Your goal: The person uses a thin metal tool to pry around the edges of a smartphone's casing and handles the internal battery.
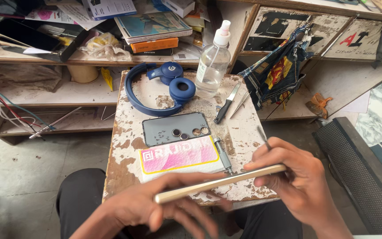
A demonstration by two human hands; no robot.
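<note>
Small worn wooden table (124, 163), paint flaking, sits under both hands. Left hand (155, 208) and right hand (297, 177) share one thing: a slim gold phone (219, 182) seen edge-on, held level above the table's near edge. Left fingers wrap the phone's left end from below, blurred; right fingers pinch its right end, closed firmly on it. The right hand also has a thin metal tool (264, 138) sticking up past the knuckles, probably tweezers or a pick, too thin to tell.

Beyond the grip: a pink and white pad (180, 160), then a grey phone back cover (173, 129) with camera holes, lying flat. A small screwdriver (223, 155) lies just right of the pad, near the right fingers. Further off are blue headphones (160, 88), a clear spray bottle (213, 62), a black-handled blade (226, 105) and a crumpled printed cloth (279, 73).

Judgement: to work the phone's edge well, keep both ends supported, phone level, tool tip fed in shallowly along the seam, and stay over the table so loose parts land there.
</note>
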